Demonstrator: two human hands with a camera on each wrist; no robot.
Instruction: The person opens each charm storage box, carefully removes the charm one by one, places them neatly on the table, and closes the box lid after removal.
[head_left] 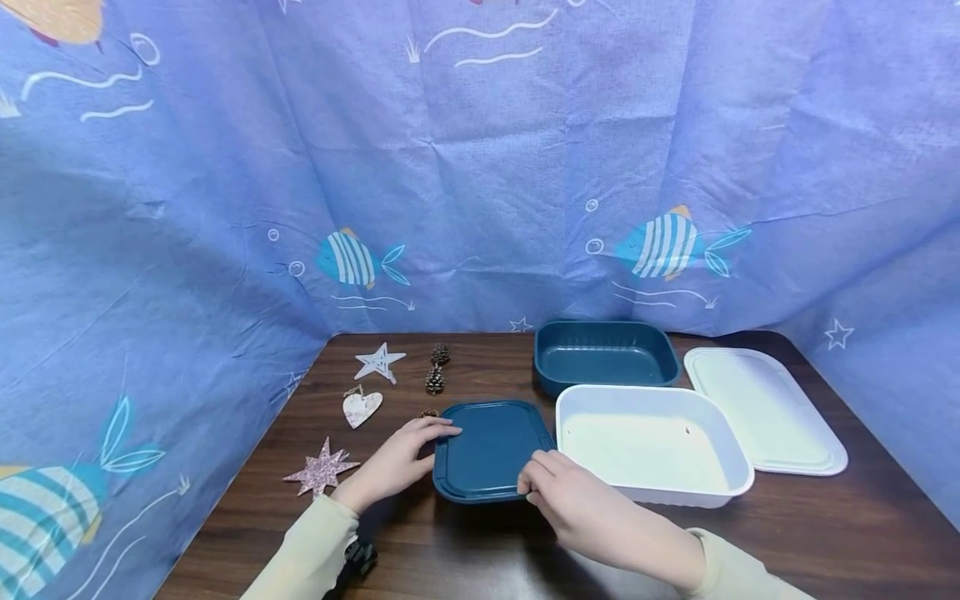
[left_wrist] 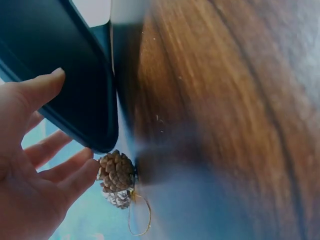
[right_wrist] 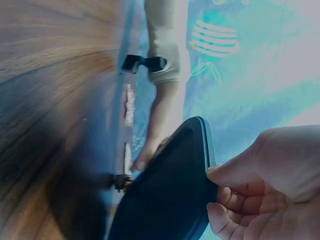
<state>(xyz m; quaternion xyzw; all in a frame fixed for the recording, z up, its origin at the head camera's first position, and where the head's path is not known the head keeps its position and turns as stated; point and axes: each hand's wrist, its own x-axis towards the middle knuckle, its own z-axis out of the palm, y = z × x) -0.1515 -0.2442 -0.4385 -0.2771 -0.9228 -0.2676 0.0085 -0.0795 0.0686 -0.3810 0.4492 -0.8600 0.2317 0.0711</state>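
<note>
A dark blue lid (head_left: 491, 454) with rounded corners is held tilted above the table, its near edge raised. My left hand (head_left: 401, 460) grips its left side, with the thumb on one face and the fingers round the edge. On the near right corner, my right hand (head_left: 573, 504) pinches the rim between thumb and curled fingers, as the right wrist view also shows. Just past the lid's corner, a pine cone (left_wrist: 116, 171) with a gold loop shows near my left fingertips. To the right of the lid stands a white container (head_left: 652, 446) without a cover.
A dark blue container (head_left: 606, 358) stands behind the white one, and a white lid (head_left: 767, 410) lies at the right. Along the left are a white star (head_left: 379, 362), a heart ornament (head_left: 362, 408), a pink glittery star (head_left: 322, 469) and more pine cones (head_left: 435, 380). A fish-print curtain (head_left: 480, 167) hangs behind.
</note>
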